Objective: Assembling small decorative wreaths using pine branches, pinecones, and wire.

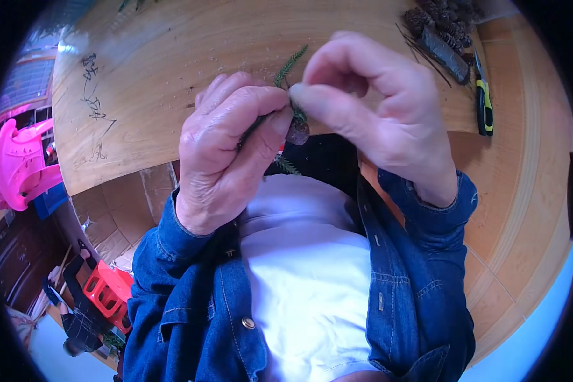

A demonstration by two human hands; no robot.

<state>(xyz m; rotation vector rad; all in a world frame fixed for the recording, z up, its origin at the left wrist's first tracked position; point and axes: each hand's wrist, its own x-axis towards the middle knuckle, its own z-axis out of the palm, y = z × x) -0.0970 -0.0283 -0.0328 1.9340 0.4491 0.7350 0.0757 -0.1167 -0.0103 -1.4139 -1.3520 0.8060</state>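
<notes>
My left hand (232, 140) is closed in a pinch on a green needle-leaved sprig (291, 66), held over the table's near edge. The sprig's tip sticks up past the fingers, and another green piece (287, 165) hangs below them. Beneath the left thumb shows a small brownish, rounded thing (298, 132), its kind unclear. Close on the right, my right hand (395, 108) has its thumb and fingers brought together beside the sprig. Whatever lies between those fingertips is too small or hidden to make out.
The wooden table (146, 76) bears dark handwriting at left. At far right lie pine cones (449, 25), a grey block (445, 54), thin dark sticks (420, 48) and a yellow-and-black-handled tool (484, 108). A pink plastic chair (9, 165), red stool (108, 293) and another person (83, 331) are at left.
</notes>
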